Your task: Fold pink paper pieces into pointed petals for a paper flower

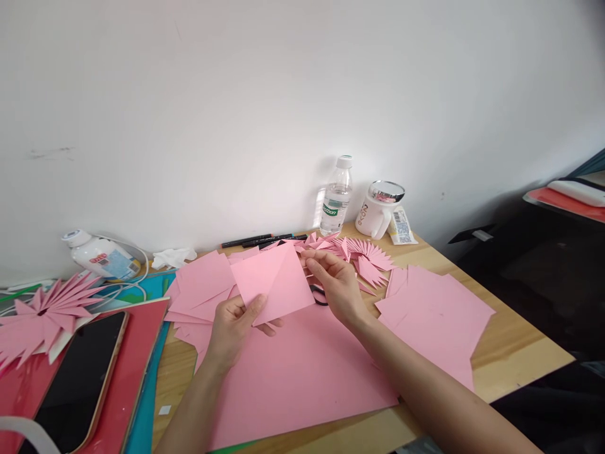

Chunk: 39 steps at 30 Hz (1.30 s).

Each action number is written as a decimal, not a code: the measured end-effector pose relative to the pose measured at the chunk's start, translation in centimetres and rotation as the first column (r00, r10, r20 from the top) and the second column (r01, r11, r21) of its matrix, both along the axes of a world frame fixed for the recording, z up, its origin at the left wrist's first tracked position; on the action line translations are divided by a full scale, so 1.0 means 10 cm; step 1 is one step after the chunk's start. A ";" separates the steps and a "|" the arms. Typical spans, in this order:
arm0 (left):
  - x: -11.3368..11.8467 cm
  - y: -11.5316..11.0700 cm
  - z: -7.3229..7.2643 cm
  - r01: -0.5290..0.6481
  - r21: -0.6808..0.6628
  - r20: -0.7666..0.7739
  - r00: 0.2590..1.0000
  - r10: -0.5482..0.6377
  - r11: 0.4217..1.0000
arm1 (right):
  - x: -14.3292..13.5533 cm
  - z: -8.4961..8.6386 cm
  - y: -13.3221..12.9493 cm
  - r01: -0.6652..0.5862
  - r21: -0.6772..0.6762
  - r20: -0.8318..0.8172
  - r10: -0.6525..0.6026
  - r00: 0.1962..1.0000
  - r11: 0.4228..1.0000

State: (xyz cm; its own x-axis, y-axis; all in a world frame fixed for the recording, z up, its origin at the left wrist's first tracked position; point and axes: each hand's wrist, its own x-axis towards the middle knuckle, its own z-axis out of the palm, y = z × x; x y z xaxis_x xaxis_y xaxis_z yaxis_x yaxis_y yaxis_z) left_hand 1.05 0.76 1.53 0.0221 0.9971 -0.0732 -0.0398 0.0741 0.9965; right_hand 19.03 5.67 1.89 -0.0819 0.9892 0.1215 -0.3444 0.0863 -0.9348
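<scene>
A small square of pink paper with a diagonal crease is tilted up above a large pink sheet on the table. My left hand grips its lower left edge, thumb on the front and fingers behind. By its upper right edge, my right hand is closed in a pinch; whether anything is between those fingertips is hidden. Beneath my right hand, black scissor handles show in part. Folded pink pieces, joined in a curved fan, lie behind it.
Pink sheets lie in a left pile and a right pile. Along the wall stand a water bottle and a white mug, with black pens nearby. At left are a phone, a folded pink pinwheel and a white bottle.
</scene>
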 end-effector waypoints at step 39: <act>0.06 -0.01 0.12 0.096 0.100 0.237 0.964 -0.118 0.990 | -0.05 0.03 -0.05 -0.214 -0.015 0.084 0.214 0.973 0.977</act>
